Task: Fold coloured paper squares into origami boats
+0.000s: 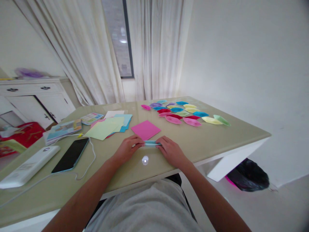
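Note:
A light blue strip of folded paper [150,143] lies low over the table's near middle, one end in each hand. My left hand [129,147] is closed on its left end, thumb and fingers pinching. At the other end my right hand [169,149] pinches the paper the same way; its fingertips partly cover the strip. Just beyond the strip lies a flat pink paper square [146,129], turned cornerwise. Further back to the right, several folded paper boats [177,110] in pink, red, blue, yellow, green and purple stand in loose rows.
Left of the hands lie loose coloured sheets [106,128], books [64,130], a black-screened phone [71,155], a white power bank [29,167] and a trailing white cable [93,158]. The table's right edge runs near a wall. A black-bagged bin [251,175] stands on the floor.

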`<move>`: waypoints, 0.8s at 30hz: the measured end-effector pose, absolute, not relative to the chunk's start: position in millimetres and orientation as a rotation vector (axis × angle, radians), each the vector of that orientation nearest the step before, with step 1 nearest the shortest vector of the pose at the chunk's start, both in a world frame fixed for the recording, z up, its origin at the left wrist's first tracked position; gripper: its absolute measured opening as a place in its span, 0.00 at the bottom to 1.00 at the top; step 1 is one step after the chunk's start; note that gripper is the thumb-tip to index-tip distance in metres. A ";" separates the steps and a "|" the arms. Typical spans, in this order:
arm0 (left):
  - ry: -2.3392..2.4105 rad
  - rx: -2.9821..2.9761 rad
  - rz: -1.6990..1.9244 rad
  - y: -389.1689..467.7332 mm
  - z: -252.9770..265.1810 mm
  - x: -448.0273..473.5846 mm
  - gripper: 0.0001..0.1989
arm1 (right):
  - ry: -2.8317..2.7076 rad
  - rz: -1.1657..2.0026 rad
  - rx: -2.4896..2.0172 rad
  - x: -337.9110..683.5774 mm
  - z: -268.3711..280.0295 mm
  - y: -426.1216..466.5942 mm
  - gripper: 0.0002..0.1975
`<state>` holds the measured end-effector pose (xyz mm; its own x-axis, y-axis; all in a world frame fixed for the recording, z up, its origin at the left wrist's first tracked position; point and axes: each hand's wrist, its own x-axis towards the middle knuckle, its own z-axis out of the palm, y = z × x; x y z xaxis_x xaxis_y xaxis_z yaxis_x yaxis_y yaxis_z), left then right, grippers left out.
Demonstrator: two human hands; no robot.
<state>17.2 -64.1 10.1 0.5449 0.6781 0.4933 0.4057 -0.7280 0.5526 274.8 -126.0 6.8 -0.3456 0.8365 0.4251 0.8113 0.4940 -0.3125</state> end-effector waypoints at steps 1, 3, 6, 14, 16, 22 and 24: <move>0.889 2.407 1.009 -64.4 10.0 17.3 0.12 | -2.205 0.060 -1.355 275.0 6.2 -125.5 0.05; 0.907 2.391 1.026 -64.6 9.9 17.4 0.12 | -2.199 0.054 -1.360 275.3 4.4 -124.3 0.05; 0.939 2.363 1.051 -64.4 10.3 17.2 0.12 | -2.181 0.044 -1.359 275.3 2.7 -123.1 0.07; 0.937 2.340 1.066 -65.7 12.8 16.3 0.13 | -2.108 0.041 -1.301 275.4 4.8 -123.9 0.08; 0.940 2.333 1.054 -66.1 12.5 16.7 0.12 | -2.083 0.042 -1.280 276.2 4.3 -123.7 0.09; 0.969 2.322 1.062 -63.1 13.0 17.5 0.11 | -2.031 0.076 -1.186 277.9 2.7 -122.4 0.06; 0.970 2.319 1.074 -62.1 13.0 17.5 0.10 | -2.010 0.088 -1.164 278.6 2.8 -122.0 0.05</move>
